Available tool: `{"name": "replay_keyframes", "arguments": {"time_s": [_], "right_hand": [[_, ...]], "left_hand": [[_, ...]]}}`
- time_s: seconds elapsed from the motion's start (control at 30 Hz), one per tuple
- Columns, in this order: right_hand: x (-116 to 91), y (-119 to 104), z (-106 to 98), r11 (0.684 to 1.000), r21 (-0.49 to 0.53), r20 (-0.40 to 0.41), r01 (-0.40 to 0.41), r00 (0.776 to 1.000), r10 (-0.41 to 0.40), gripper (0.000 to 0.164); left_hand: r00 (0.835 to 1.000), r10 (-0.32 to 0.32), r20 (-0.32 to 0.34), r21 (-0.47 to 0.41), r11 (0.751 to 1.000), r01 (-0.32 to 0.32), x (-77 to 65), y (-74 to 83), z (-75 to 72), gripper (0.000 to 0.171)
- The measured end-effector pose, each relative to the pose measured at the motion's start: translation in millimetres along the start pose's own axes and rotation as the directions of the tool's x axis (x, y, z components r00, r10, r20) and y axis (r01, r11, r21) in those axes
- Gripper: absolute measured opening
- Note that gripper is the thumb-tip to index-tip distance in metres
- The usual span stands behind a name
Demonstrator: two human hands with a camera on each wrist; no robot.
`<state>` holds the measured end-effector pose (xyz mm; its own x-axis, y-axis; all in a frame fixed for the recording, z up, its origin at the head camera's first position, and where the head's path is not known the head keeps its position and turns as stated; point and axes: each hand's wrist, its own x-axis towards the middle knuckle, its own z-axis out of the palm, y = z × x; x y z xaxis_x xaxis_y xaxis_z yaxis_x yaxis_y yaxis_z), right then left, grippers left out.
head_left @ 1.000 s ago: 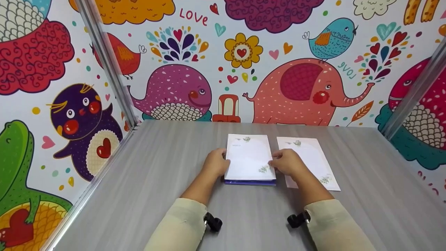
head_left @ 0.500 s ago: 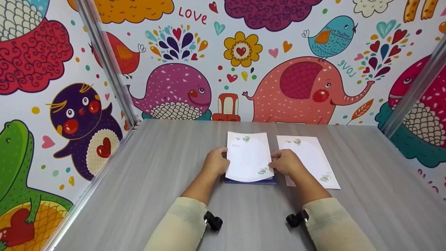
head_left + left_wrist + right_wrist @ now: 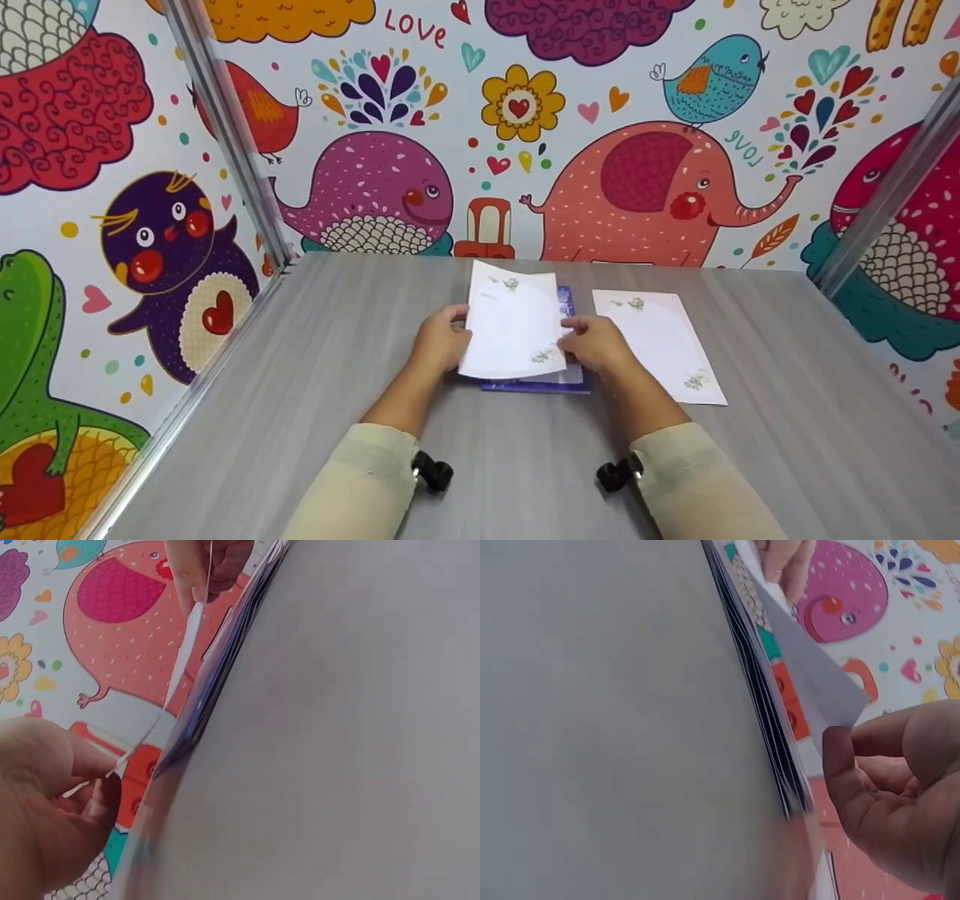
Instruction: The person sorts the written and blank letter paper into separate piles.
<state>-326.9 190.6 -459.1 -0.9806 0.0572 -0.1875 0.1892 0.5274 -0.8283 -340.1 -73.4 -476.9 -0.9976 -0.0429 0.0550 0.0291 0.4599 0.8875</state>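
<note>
Grip: the sheet is held at both sides. Its left edge is pinched between thumb and finger of the left hand; its right edge is pinched in the same way by the right hand. No wide opening is seen in either grip; in both wrist views the tips are brought together with only the thin paper between them.

Position: the sheet is held above the blue stack, raised clear of it (a gap is seen from both wrists) and slightly bowed. Small green sprigs are printed near its far edge and near right corner. The stack, several dark layers thick at its edge, is laid on the grey table. A second sheet, of similar print, is laid flat to the right, apart from the stack; its near left part is hidden by the right arm.

Change: one second earlier the stack was covered by the sheet except for a narrow strip at the near side. Half a second earlier a bow was seen in the sheet. The sheet has since been shifted leftward and farther from the person, so that the stack's right margin and more of its near end are now exposed. Both pinches have been kept. The second sheet is left where it was (the slight offset is shared by the wall).
</note>
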Motion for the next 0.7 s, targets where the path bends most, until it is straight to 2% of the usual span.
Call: {"name": "replay_keyframes", "arguments": {"time_s": [0.23, 0.37, 0.53, 0.7], "right_hand": [[0, -22, 47, 0.988, 0.146, -0.003, 0.051, 0.999, -0.051, 0.046], [-3, -37, 70, 0.977, 0.213, -0.014, 0.033, 0.999, -0.031, 0.047], [-6, -51, 94, 0.971, 0.234, -0.038, 0.052, 0.998, -0.044, 0.047], [-8, -58, 112, 0.965, 0.236, -0.042, 0.112, 0.994, -0.105, 0.046]], "left_hand": [[0.999, -0.023, -0.031, -0.042, 0.999, 0.022, 4.8, -19.7, -44.5, 0.045], [0.999, -0.011, -0.045, -0.06, 0.998, 0.009, 9.6, -32.2, -65.3, 0.045], [0.998, -0.018, -0.068, -0.04, 0.999, 0.015, 7.3, -45.5, -89.4, 0.045], [0.993, -0.069, -0.091, -0.006, 0.998, 0.068, 4.3, -57.4, -108.8, 0.045]]}}
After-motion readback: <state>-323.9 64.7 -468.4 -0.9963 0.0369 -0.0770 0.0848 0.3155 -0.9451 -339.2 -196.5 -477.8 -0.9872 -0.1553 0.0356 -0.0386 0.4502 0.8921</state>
